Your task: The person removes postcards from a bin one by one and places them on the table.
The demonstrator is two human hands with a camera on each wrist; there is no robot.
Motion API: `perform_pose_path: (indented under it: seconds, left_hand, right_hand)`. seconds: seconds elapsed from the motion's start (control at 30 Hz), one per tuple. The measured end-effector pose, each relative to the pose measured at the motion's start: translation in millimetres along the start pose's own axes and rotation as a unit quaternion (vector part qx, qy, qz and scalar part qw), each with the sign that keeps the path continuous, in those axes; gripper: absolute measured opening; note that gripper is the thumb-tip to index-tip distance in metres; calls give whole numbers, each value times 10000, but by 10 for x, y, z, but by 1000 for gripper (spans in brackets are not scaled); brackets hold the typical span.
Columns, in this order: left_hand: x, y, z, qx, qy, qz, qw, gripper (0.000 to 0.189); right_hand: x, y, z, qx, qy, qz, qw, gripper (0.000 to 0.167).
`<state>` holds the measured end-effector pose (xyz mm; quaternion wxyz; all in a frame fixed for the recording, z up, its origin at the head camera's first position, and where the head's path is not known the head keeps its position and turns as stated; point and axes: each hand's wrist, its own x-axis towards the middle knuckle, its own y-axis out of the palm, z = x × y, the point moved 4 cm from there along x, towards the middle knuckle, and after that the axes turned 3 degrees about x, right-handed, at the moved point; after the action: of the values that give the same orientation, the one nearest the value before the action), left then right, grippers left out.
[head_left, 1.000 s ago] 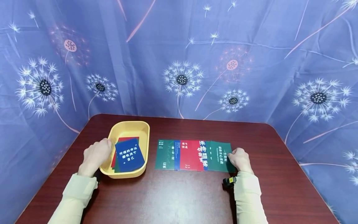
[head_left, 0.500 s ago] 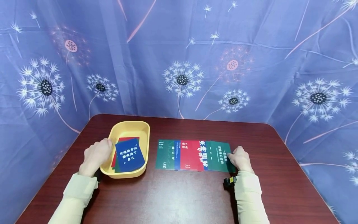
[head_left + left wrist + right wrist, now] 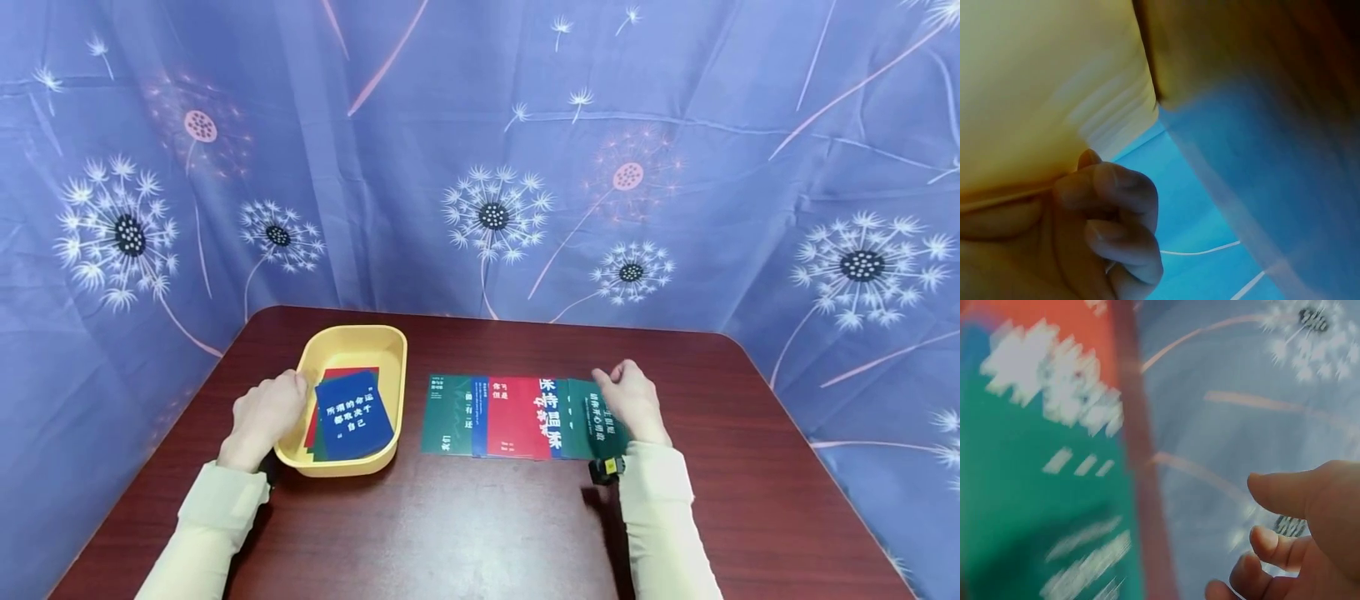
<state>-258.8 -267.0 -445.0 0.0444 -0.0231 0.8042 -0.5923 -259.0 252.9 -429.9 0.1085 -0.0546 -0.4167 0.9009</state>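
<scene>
My left hand [image 3: 266, 414] holds the left rim of a yellow plastic basin [image 3: 402, 375], its thumb and curled fingers on the wall [image 3: 1035, 94] in the left wrist view. Inside lies a blue card [image 3: 355, 417] with white lettering, on top of red and green ones. To the right, a row of overlapping printed cards lies flat: a green card [image 3: 447, 425] at the left, a red card [image 3: 513, 425] in the middle and a green card [image 3: 581, 421] at the right end. Over that last card hovers my right hand [image 3: 632, 404], thumb and fingers apart with nothing between them.
Everything stands on a dark red-brown wooden table [image 3: 465, 533]. Behind it and at both sides hangs a blue curtain [image 3: 390, 167] with dandelion prints. A small black device [image 3: 606, 471] with a yellow label sits at the right wrist.
My right hand has left the right edge of the end green card, rising and shifting left over it. The left hand stays on the basin; the cards lie as before.
</scene>
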Motion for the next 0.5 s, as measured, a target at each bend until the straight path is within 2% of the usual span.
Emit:
perform_pose_path:
  seconds: [0.13,0.23,0.4,0.5]
  left_hand:
    - [0,17,-6,-45,-7,2,10000,49]
    - [-8,6,-15,-42,-6,-18,10000,50]
    - [-15,-7,-16,-27,-13,-47,10000,51]
    - [-20,1,-9,-24,-2,-49,10000,50]
  right_hand:
    - [52,-5,373,153,-458,3,9988,42]
    - [67,55,682,204,-997,72,9948,49]
    - [53,239,1210,252,-1844,277,9821,55]
    - [-26,388,1512,255,-2222,532,9732,54]
